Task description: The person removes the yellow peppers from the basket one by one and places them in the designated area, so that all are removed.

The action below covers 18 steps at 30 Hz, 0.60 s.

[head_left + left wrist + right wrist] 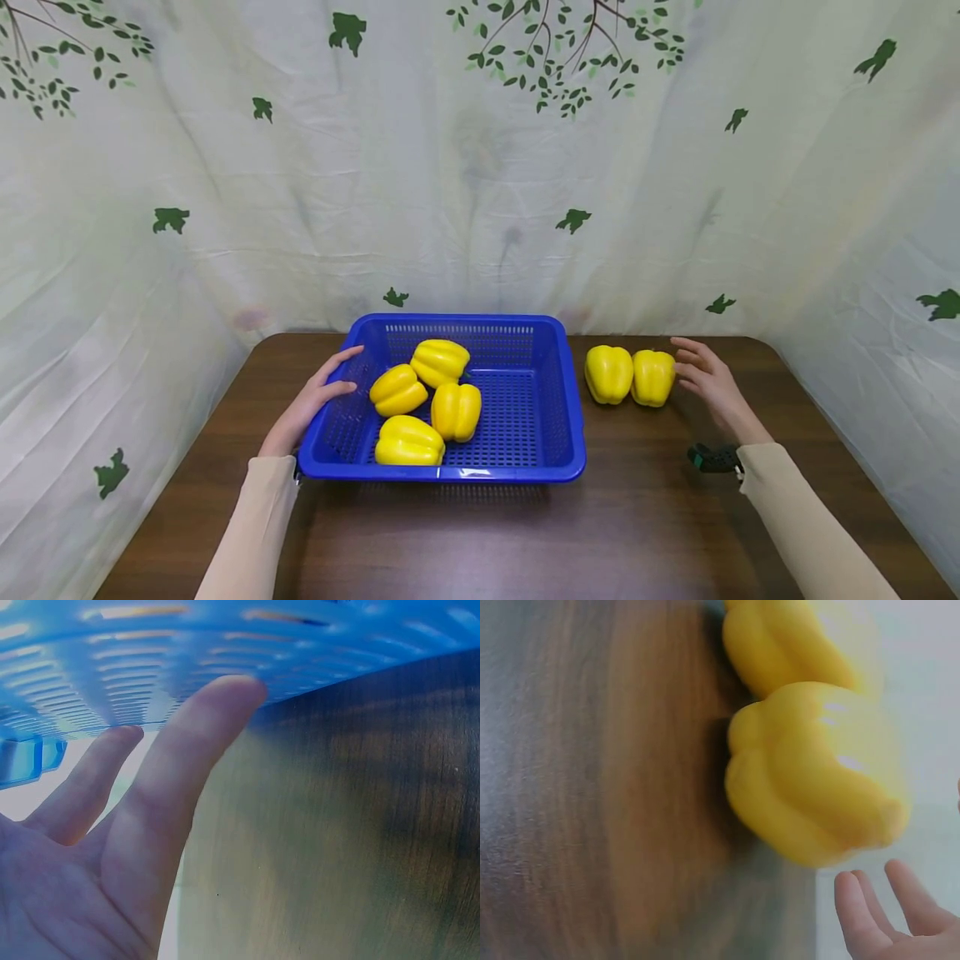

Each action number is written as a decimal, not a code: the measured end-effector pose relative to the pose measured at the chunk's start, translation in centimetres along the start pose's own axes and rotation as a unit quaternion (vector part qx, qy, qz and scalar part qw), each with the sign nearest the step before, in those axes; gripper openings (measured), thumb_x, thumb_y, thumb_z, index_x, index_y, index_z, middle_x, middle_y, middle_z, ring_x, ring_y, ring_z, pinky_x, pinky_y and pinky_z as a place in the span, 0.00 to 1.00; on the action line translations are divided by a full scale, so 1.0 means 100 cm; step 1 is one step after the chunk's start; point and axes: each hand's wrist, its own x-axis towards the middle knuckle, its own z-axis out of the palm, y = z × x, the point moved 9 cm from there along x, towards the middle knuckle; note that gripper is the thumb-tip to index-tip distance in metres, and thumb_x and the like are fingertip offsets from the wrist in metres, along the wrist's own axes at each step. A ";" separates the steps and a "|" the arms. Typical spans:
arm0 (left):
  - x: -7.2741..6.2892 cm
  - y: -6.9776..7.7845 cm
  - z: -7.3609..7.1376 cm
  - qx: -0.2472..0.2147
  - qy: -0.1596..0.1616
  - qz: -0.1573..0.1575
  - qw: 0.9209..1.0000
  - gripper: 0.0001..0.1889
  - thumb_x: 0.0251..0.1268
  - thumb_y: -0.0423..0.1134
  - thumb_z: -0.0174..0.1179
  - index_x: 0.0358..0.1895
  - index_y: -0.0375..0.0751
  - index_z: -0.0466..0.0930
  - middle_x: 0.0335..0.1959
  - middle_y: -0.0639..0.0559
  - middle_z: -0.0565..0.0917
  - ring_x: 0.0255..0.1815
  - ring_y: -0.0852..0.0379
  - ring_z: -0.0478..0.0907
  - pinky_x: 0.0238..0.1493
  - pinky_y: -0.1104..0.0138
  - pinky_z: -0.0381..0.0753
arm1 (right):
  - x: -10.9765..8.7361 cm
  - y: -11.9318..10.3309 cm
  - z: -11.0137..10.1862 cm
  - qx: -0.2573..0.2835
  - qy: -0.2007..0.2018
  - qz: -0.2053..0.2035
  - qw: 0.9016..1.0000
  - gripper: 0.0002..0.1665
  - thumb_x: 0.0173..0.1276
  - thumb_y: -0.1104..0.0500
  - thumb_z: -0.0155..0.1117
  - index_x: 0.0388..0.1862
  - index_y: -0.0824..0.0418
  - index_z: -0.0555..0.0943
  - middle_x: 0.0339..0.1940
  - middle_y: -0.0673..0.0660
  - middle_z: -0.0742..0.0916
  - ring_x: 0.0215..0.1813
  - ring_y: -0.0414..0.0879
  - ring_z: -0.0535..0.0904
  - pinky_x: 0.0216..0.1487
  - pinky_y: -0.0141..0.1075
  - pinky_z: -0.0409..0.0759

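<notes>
A blue slatted plastic basket (506, 473) stands on the table with several yellow bell peppers (454, 412) lying inside, mostly toward its left half. At the basket's left side is my left hand (315, 398); its thumb (217, 712) and a finger extend against the slatted wall in the left wrist view, and the other fingers are hidden there. Two more yellow bell peppers stand side by side right of the basket, one nearer it (608, 375) and one farther right (653, 378). Just right of the farther pepper, my right hand (712, 385) has spread, slightly bent fingers, apart from it in the right wrist view.
The brown wooden table (480, 542) carries everything. A pale curtain (480, 183) with leaf prints hangs behind its far edge and along both sides. A dark strapped device (712, 458) sits at the right wrist.
</notes>
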 end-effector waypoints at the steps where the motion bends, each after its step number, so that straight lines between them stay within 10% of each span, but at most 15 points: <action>1: 0.000 0.000 0.000 0.000 0.000 0.000 1.000 0.32 0.73 0.42 0.47 0.76 0.55 0.47 0.76 0.40 0.42 0.64 0.29 0.58 0.54 0.44 0.73 | 0.000 -0.002 -0.001 -0.001 0.002 -0.004 1.000 0.32 0.77 0.57 0.47 0.76 0.60 0.55 0.72 0.72 0.57 0.69 0.64 0.55 0.66 0.59 0.58; 12: -0.001 -0.001 0.000 -0.008 -0.002 0.000 1.000 0.32 0.73 0.41 0.47 0.76 0.55 0.46 0.76 0.39 0.42 0.64 0.28 0.59 0.52 0.44 0.74 | 0.002 -0.028 0.000 -0.012 0.025 -0.037 0.999 0.32 0.75 0.51 0.52 0.74 0.60 0.60 0.67 0.60 0.67 0.59 0.37 0.66 0.64 0.41 0.67; 18: 0.000 0.000 0.000 -0.002 0.000 0.003 1.000 0.32 0.73 0.42 0.47 0.76 0.55 0.47 0.76 0.39 0.42 0.64 0.28 0.58 0.53 0.43 0.73 | 0.001 -0.045 0.015 0.000 0.009 -0.049 0.999 0.29 0.76 0.55 0.50 0.72 0.63 0.61 0.62 0.55 0.71 0.56 0.39 0.71 0.60 0.34 0.70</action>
